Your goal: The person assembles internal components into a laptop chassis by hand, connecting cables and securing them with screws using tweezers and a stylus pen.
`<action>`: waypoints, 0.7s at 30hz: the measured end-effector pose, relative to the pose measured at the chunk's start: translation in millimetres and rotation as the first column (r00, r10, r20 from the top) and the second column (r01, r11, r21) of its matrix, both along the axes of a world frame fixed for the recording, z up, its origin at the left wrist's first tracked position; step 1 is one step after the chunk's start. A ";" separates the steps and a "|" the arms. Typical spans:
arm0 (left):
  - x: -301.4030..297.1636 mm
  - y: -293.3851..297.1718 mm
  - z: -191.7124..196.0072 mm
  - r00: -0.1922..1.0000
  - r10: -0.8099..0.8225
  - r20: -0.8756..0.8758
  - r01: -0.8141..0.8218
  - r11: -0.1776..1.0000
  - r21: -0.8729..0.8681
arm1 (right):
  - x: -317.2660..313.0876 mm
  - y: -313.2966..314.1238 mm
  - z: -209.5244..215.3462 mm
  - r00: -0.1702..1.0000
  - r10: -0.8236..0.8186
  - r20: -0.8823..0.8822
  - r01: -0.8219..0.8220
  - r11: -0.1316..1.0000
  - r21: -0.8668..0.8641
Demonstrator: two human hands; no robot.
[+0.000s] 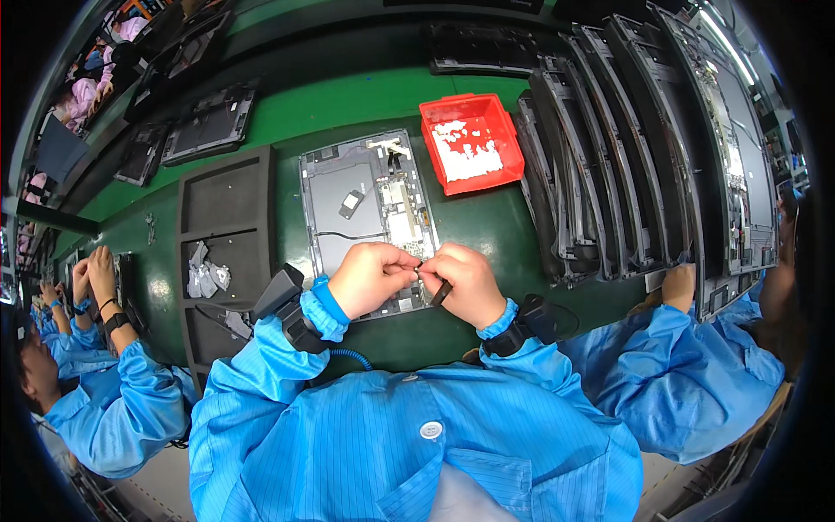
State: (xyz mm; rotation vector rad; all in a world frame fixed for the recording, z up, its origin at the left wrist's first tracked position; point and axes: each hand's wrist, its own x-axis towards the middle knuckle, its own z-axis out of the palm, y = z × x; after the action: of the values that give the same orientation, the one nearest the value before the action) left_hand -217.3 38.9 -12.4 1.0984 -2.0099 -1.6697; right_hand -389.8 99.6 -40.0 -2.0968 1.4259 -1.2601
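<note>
An open grey laptop chassis lies on the green bench in front of me, with a bare circuit board along its right side. Across its left part runs a black cable, and a small dark rectangular piece rests above that. Over the chassis's near right area, my left hand is closed in a pinch, its fingertips almost touching those of the other hand. What it pinches is too small to make out. My right hand is closed too, with a black stick-like tool held in its fingers.
A red bin with small white pieces stands beyond the chassis. Left of it lies a black compartment tray holding crumpled grey pieces. Several chassis stand upright in a row at right. Co-workers in blue sleeves sit on both sides.
</note>
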 end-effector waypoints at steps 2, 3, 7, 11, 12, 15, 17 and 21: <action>-0.2 1.3 -5.4 1.000 0.009 -0.028 -0.011 0.999 -0.047 | 0.5 -1.2 4.3 0.999 0.018 -0.044 -0.020 0.999 -0.044; -0.2 1.6 -7.6 0.998 0.018 -0.057 -0.024 0.995 -0.096 | 0.5 -2.2 6.5 0.995 0.034 -0.089 -0.042 0.995 -0.090; 1.1 0.7 -9.1 0.999 0.024 -0.042 -0.026 0.999 -0.034 | -1.9 -9.8 9.6 0.988 0.085 -0.129 -0.098 0.990 -0.100; 0.3 0.0 -12.3 0.999 0.046 -0.028 -0.047 0.998 -0.029 | -14.6 -23.6 23.3 0.982 -0.169 0.088 0.166 0.985 0.037; 0.1 0.2 -14.0 0.998 0.038 -0.040 -0.042 0.992 -0.118 | -17.3 -31.2 26.6 0.942 -0.302 0.149 0.288 0.952 0.106; -2.2 1.5 -7.6 0.999 0.019 -0.048 -0.031 0.962 -0.271 | -28.6 -67.7 21.6 0.838 -0.545 -0.001 0.543 0.835 -0.091; -3.9 3.6 -10.3 0.998 0.009 -0.058 -0.028 0.937 -0.348 | -30.5 -81.2 14.8 0.820 -0.571 -0.036 0.569 0.820 -0.061; -1.7 3.9 -10.1 0.998 -0.023 -0.052 -0.008 0.851 -0.524 | -28.3 -79.0 24.1 0.789 -0.604 -0.117 0.595 0.797 -0.102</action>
State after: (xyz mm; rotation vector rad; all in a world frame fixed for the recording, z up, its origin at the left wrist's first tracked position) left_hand -218.9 42.9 -22.5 0.8291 -2.2371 -1.0254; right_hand -418.1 20.6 -15.9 -1.8518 2.2745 -1.3862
